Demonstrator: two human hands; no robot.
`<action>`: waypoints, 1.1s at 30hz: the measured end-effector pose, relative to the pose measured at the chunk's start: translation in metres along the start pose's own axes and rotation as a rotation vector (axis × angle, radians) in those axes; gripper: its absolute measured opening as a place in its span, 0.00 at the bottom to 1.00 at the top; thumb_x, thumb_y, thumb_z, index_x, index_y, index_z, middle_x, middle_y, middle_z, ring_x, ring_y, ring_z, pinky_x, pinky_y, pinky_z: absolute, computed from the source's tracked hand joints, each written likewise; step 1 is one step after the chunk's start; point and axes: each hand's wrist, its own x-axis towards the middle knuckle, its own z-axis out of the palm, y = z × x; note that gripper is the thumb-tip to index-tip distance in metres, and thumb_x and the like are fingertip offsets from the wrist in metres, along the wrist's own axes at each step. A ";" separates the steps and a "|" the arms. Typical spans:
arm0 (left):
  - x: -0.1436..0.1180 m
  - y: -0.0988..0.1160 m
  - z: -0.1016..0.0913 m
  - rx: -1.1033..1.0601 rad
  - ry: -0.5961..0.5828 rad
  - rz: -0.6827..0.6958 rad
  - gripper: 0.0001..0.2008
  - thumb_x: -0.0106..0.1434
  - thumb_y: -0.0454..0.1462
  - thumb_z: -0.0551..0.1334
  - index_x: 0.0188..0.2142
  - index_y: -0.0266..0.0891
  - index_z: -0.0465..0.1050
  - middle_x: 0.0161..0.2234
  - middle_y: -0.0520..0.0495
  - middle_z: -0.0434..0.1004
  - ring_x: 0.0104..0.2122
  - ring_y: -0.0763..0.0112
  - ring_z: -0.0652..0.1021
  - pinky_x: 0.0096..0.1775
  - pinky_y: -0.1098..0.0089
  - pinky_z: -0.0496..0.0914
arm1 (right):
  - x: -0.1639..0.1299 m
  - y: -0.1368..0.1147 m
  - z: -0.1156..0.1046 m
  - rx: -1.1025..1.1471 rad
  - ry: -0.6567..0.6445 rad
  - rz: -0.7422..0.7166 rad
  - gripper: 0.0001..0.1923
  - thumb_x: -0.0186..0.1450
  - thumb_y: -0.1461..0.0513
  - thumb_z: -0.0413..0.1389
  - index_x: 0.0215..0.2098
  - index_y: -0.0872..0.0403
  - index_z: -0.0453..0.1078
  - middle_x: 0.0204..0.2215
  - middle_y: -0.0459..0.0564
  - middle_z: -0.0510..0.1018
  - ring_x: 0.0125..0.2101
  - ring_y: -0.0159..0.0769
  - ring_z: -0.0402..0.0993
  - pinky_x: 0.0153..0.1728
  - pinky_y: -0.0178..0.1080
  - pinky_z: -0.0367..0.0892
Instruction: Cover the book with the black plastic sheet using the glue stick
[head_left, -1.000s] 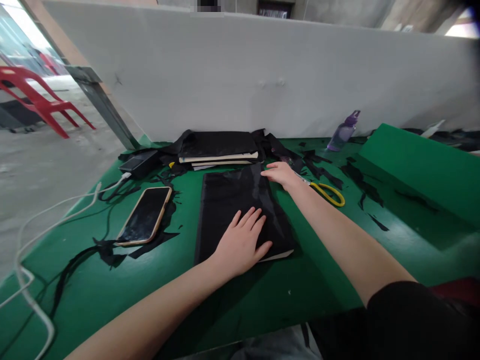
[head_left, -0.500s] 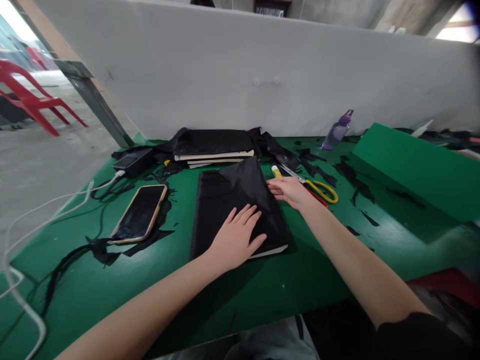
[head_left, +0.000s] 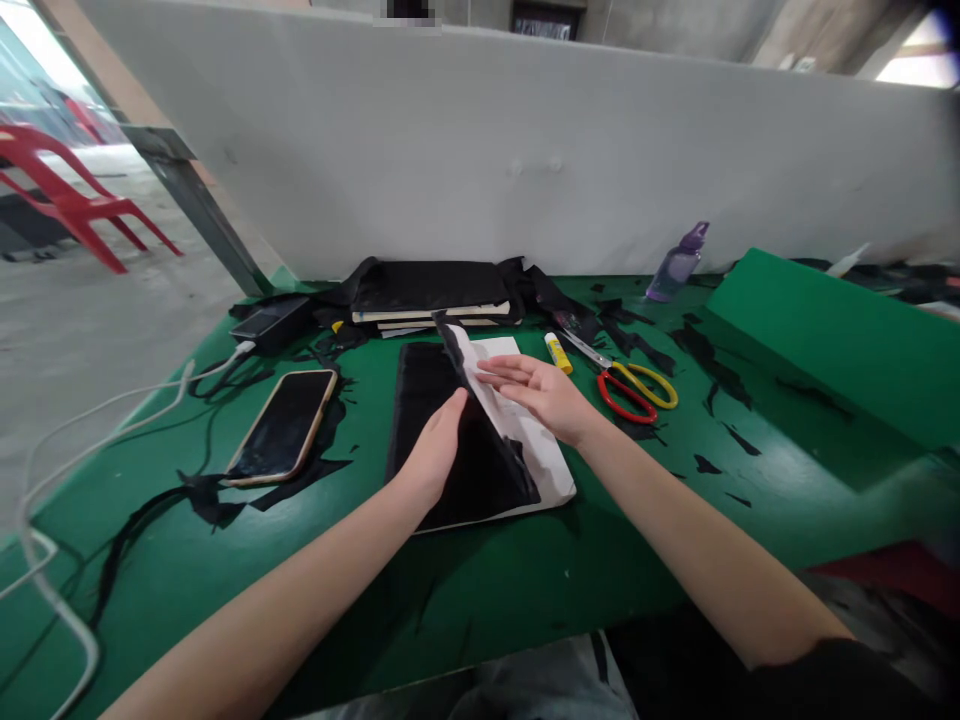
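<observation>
A book in a black cover [head_left: 424, 390] lies in front of me, its front cover tilted up and white pages [head_left: 551, 460] bared on the right. My left hand [head_left: 435, 450] is on the outer black side of the raised cover, fingers together and extended, partly hidden from view. From the right, my right hand [head_left: 536, 392] reaches over the pages, its outstretched fingers against the pale inner side of the cover. Just beyond that hand lie a yellow glue stick [head_left: 558, 353] and scissors [head_left: 628, 392] with red and yellow handles.
A phone [head_left: 283, 425] and a black box with a white cable [head_left: 271, 322] lie on the left. Black-covered books [head_left: 431, 287] are stacked at the back. A purple bottle [head_left: 677, 265], a green board [head_left: 825, 345] and black scraps [head_left: 709, 355] are to the right.
The book's front cover has swung up toward the left, baring white pages. My right hand has moved left to its inner side; my left hand has shifted left and turned on edge.
</observation>
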 end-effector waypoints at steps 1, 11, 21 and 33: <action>0.001 0.001 -0.001 -0.087 -0.001 -0.026 0.26 0.65 0.53 0.48 0.53 0.42 0.67 0.56 0.48 0.68 0.55 0.63 0.69 0.55 0.64 0.65 | 0.000 0.001 0.003 -0.040 -0.030 -0.026 0.18 0.60 0.66 0.55 0.49 0.51 0.67 0.53 0.49 0.72 0.53 0.36 0.69 0.59 0.46 0.60; 0.005 0.009 -0.016 -0.261 0.008 -0.154 0.20 0.54 0.38 0.65 0.47 0.37 0.71 0.39 0.43 0.79 0.37 0.62 0.79 0.40 0.65 0.73 | -0.004 0.004 0.023 -0.542 -0.085 -0.216 0.21 0.62 0.63 0.53 0.54 0.47 0.65 0.54 0.46 0.70 0.55 0.36 0.66 0.58 0.43 0.61; 0.005 0.010 -0.018 -0.119 0.064 -0.170 0.18 0.55 0.39 0.63 0.46 0.39 0.68 0.47 0.42 0.75 0.43 0.61 0.77 0.42 0.63 0.74 | 0.016 0.002 -0.083 -1.109 0.668 -0.008 0.12 0.62 0.60 0.52 0.43 0.54 0.70 0.37 0.53 0.79 0.40 0.41 0.75 0.44 0.44 0.67; 0.007 0.009 -0.017 -0.187 0.122 -0.170 0.21 0.54 0.34 0.65 0.47 0.35 0.67 0.50 0.39 0.72 0.46 0.60 0.75 0.46 0.61 0.70 | 0.032 0.010 -0.074 -1.572 0.616 0.304 0.14 0.60 0.55 0.53 0.35 0.58 0.71 0.32 0.60 0.77 0.36 0.50 0.74 0.37 0.46 0.66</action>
